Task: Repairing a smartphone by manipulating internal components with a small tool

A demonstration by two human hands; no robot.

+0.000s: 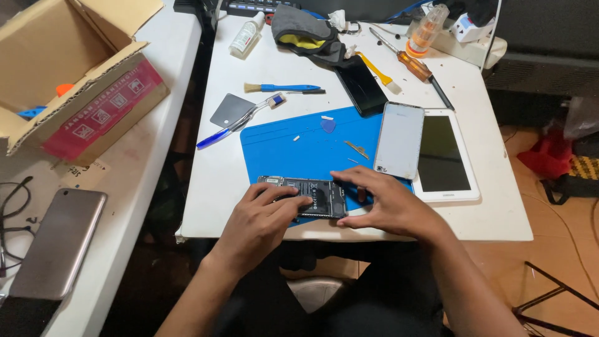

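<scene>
An opened phone (315, 192) with its dark insides showing lies on a blue work mat (299, 150) near the table's front edge. My left hand (262, 221) rests on the phone's near side, fingers pressing on its lower edge. My right hand (384, 203) covers the phone's right end, thumb at its near corner and fingers curved over the top. A detached pale phone back cover (399, 138) lies just beyond my right hand. A small blue pick (327, 125) and a thin metal piece (357, 148) sit on the mat.
A white tablet (444, 155), black phone (360, 86), screwdriver (415, 65), blue-handled brush (284, 88), toothbrush (240, 120), grey square pad (229, 110), bottles and a dark cloth (306, 31) crowd the white table. Left table holds a cardboard box (75, 68) and a grey phone (59, 243).
</scene>
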